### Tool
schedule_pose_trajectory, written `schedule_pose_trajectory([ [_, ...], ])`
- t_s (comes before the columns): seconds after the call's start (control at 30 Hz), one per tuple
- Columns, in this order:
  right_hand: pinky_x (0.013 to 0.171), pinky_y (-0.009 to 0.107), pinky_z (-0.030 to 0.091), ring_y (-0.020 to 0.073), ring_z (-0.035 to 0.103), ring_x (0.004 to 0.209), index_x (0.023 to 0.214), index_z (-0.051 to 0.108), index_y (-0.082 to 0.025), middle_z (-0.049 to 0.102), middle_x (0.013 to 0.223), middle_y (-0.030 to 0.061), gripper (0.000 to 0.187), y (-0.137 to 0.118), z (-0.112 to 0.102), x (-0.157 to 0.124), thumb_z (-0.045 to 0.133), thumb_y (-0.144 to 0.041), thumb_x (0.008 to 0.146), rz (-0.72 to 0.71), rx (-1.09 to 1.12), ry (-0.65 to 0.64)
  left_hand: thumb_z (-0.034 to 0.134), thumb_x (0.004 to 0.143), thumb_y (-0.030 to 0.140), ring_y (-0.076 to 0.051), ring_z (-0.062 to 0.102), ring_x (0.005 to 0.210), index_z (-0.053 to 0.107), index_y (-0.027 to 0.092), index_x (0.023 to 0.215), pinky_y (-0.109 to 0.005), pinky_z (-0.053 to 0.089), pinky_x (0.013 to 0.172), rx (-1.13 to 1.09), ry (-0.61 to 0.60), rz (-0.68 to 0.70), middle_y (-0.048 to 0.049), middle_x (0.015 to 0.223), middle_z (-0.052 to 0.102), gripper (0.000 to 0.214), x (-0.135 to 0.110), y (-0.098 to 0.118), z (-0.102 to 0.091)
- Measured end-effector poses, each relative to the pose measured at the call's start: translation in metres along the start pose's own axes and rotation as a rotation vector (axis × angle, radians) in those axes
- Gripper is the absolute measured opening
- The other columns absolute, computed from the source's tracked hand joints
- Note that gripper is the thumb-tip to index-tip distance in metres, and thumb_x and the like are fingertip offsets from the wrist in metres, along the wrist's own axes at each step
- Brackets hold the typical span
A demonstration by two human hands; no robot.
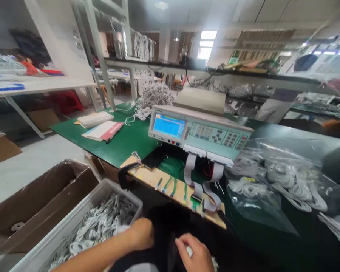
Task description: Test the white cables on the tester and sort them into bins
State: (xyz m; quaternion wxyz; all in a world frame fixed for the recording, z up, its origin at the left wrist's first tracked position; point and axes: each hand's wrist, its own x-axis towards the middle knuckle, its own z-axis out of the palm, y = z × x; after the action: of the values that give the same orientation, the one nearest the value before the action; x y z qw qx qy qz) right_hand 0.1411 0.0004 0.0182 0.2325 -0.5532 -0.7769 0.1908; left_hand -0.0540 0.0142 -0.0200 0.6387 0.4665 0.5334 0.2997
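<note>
At the bottom edge, my left hand (141, 233) is curled closed just beside the grey bin (73, 223) full of coiled white cables (102, 223); something white shows at its wrist side. My right hand (194, 253) is closed over a small white piece, seemingly a cable, in my lap. Both hands rest over dark fabric (170, 223) below the front edge of the green bench (121, 139).
A pale green cable tester (200, 132) with a blue screen stands on the bench, with ribbon cables running to a wooden fixture board (170, 185). A clear bag of white cables (274, 181) lies at the right. Booklets (102, 130) lie far left; a brown carton (39, 196) stands on the floor.
</note>
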Motion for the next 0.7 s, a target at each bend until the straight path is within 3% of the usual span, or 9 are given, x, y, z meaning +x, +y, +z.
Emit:
schedule_pose_trajectory([
  [0.1, 0.056, 0.025, 0.037, 0.0146, 0.053, 0.061, 0.066, 0.056, -0.021, 0.059, 0.061, 0.0005, 0.021, -0.021, 0.003, 0.003, 0.043, -0.025, 0.082, -0.275, -0.115, -0.085, 0.07, 0.045, 0.037, -0.021, 0.054, 0.069, 0.049, 0.019, 0.037, -0.029, 0.039, 0.065, -0.036, -0.103, -0.106, -0.0008, 0.049, 0.052, 0.029, -0.006, -0.012, -0.013],
  [0.17, 0.053, 0.027, 0.035, 0.0138, 0.051, 0.058, 0.063, 0.054, -0.02, 0.057, 0.057, -0.0003, 0.022, -0.034, 0.015, 0.005, 0.043, -0.02, 0.081, -0.554, -0.17, -0.073, 0.06, 0.058, 0.05, -0.019, 0.054, 0.064, 0.058, 0.018, 0.052, -0.028, 0.04, 0.059, -0.157, -0.224, -0.197, -0.0017, 0.054, 0.056, 0.032, -0.003, -0.008, -0.002],
  [0.23, 0.051, 0.028, 0.034, 0.0135, 0.048, 0.055, 0.059, 0.052, -0.02, 0.055, 0.053, -0.0013, 0.023, -0.04, 0.026, 0.005, 0.046, -0.024, 0.08, -0.81, -0.197, -0.052, 0.055, 0.065, 0.051, -0.016, 0.053, 0.06, 0.062, 0.015, 0.064, -0.026, 0.039, 0.057, -0.4, -0.339, -0.275, -0.0042, 0.061, 0.059, 0.037, 0.005, 0.002, 0.018],
  [0.3, 0.053, 0.029, 0.035, 0.0136, 0.047, 0.056, 0.058, 0.051, -0.02, 0.053, 0.051, -0.0021, 0.026, -0.038, 0.029, 0.004, 0.045, -0.029, 0.081, -0.879, -0.186, -0.057, 0.06, 0.065, 0.044, -0.013, 0.052, 0.058, 0.062, 0.012, 0.067, -0.023, 0.038, 0.055, -0.627, -0.395, -0.296, -0.0056, 0.065, 0.061, 0.033, 0.013, 0.014, 0.035],
  [0.37, 0.059, 0.03, 0.039, 0.0145, 0.049, 0.061, 0.061, 0.052, -0.02, 0.054, 0.056, -0.0007, 0.026, -0.027, 0.02, 0.002, 0.04, -0.028, 0.083, -0.676, -0.116, -0.024, 0.064, 0.064, 0.038, -0.009, 0.048, 0.054, 0.062, 0.011, 0.069, -0.02, 0.035, 0.053, -0.704, -0.364, -0.239, -0.0032, 0.063, 0.059, 0.028, 0.019, 0.024, 0.046],
  [0.47, 0.063, 0.028, 0.043, 0.0149, 0.053, 0.067, 0.083, 0.054, -0.019, 0.057, 0.07, 0.0021, 0.016, -0.003, -0.003, 0.0, 0.04, -0.026, 0.084, -0.039, 0.058, 0.129, 0.067, 0.061, 0.032, -0.008, 0.048, 0.057, 0.061, 0.011, 0.076, -0.018, 0.034, 0.055, -0.643, -0.276, -0.065, -0.0005, 0.066, 0.058, 0.026, 0.022, 0.031, 0.055],
  [0.53, 0.062, 0.026, 0.046, 0.0144, 0.055, 0.066, 0.1, 0.05, -0.018, 0.059, 0.076, 0.0025, 0.023, 0.011, -0.015, -0.002, 0.046, -0.031, 0.082, 0.236, 0.139, 0.15, 0.068, 0.06, 0.028, -0.01, 0.051, 0.065, 0.06, 0.011, 0.084, -0.019, 0.037, 0.061, -0.559, -0.235, 0.067, -0.0022, 0.074, 0.06, 0.03, 0.021, 0.031, 0.06],
  [0.6, 0.065, 0.027, 0.047, 0.0153, 0.056, 0.068, 0.106, 0.05, -0.019, 0.06, 0.081, 0.004, 0.03, 0.02, -0.021, -0.004, 0.049, -0.034, 0.08, 0.267, 0.136, 0.126, 0.066, 0.063, 0.026, -0.013, 0.053, 0.07, 0.052, 0.014, 0.104, -0.021, 0.038, 0.063, -0.474, -0.206, 0.148, -0.003, 0.079, 0.06, 0.045, 0.018, 0.03, 0.067],
  [0.7, 0.07, 0.03, 0.046, 0.0182, 0.057, 0.073, 0.095, 0.058, -0.019, 0.061, 0.083, 0.0065, 0.023, 0.023, -0.022, -0.01, 0.048, -0.034, 0.08, 0.152, 0.047, 0.182, 0.059, 0.068, 0.026, -0.017, 0.054, 0.083, 0.042, 0.022, 0.118, -0.025, 0.04, 0.073, -0.254, -0.113, 0.274, -0.0047, 0.094, 0.059, 0.053, 0.012, 0.031, 0.075],
])
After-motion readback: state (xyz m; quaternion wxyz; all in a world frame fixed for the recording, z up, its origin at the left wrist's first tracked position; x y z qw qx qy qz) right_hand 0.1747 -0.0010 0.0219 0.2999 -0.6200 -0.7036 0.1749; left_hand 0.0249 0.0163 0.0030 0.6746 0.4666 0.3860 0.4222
